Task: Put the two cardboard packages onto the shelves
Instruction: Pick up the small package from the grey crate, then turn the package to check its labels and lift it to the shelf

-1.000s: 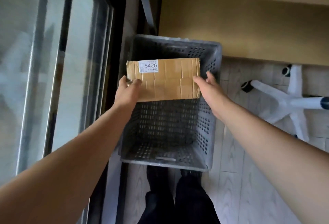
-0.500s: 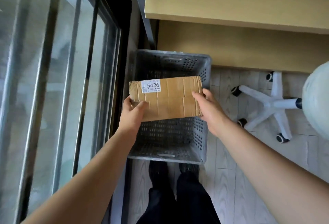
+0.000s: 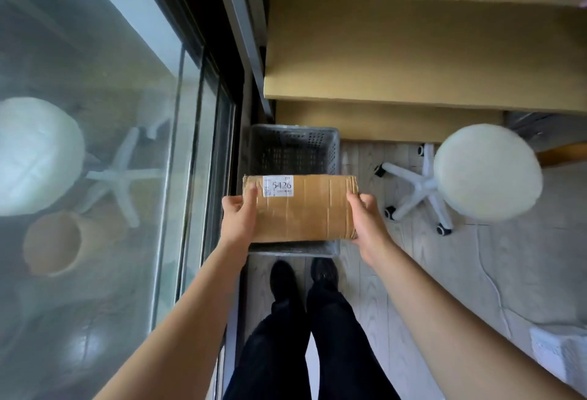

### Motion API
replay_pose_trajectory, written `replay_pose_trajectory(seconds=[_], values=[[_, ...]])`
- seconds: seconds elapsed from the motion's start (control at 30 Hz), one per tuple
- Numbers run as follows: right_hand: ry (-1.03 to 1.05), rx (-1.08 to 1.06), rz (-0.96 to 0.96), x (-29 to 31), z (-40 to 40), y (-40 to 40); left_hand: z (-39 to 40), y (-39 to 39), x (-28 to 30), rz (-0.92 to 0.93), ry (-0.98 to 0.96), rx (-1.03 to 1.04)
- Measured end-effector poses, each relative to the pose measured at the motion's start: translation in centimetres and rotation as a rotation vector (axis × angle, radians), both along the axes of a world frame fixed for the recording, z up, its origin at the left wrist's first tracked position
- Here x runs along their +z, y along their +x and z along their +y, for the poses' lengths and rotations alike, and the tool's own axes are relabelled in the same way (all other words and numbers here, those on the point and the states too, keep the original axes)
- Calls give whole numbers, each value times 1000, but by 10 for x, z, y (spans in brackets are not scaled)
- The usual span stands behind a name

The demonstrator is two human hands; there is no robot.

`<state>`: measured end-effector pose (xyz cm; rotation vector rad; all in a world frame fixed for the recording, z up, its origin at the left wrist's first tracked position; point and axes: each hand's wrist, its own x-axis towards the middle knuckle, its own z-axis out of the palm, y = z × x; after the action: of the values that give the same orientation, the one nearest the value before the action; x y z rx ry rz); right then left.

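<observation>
**Bare arms, black trousers, black shoes**

Both forearms are bare to the frame's lower edge, no sleeves, watch or rings showing on the left hand [image 3: 239, 221] or right hand [image 3: 368, 225]. Black trousers [image 3: 311, 345] cover the legs; black shoes [image 3: 286, 282] sit beneath

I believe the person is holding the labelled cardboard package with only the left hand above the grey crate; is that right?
Not quite: the head view shows both hands holding it, the left hand and the right hand gripping opposite ends of the cardboard package above the grey crate.

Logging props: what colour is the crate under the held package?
Grey, perforated plastic crate, seen best in the head view.
</observation>
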<state>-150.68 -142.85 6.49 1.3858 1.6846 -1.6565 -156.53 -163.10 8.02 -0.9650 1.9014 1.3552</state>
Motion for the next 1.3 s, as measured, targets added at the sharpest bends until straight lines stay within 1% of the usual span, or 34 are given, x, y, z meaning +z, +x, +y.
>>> replay_pose_trajectory(seconds=[0.13, 0.27, 0.33, 0.4, 0.43, 0.53, 0.63, 0.73, 0.83, 0.93, 1.0, 1.07, 1.13, 1.2, 1.3], values=[[-7, -47, 27, 65, 7, 24, 2, 19, 74, 43, 8, 9], [-49, -82, 63, 130, 17, 38, 4, 33, 136, 152, 80, -4], [-62, -90, 106, 160, 19, 40, 1, 38, 141, 154, 86, -25], [-79, -99, 148, 182, 21, 41, -5, 38, 125, 165, 96, -21], [-78, -110, 162, 190, 23, 44, -7, 38, 128, 168, 106, -13], [-93, -154, 171, 207, 31, 48, -1, 46, 186, 177, 157, 6], [-156, -211, 82, 240, 31, 46, -1, 54, 221, 211, 173, -9], [-282, -234, 97, 260, 35, 43, -5, 61, 233, 280, 164, -16], [-341, -237, 71, 271, 41, 40, -5, 66, 243, 383, 125, -94], [-362, -193, 88, 281, 47, 41, -10, 67, 247, 419, 129, -134], [-377, -172, 129, 285, 48, 44, -11, 66, 261, 381, 192, -99], [-400, -133, 195, 287, 49, 46, -12, 62, 277, 310, 320, 27], [-423, -93, 282, 287, 50, 47, -14, 52, 286, 243, 413, 90], [-425, -54, 363, 288, 50, 49, -19, 37, 293, 171, 461, 63], [-389, -12, 412, 292, 47, 50, -24, 15, 304, 113, 555, -14]])
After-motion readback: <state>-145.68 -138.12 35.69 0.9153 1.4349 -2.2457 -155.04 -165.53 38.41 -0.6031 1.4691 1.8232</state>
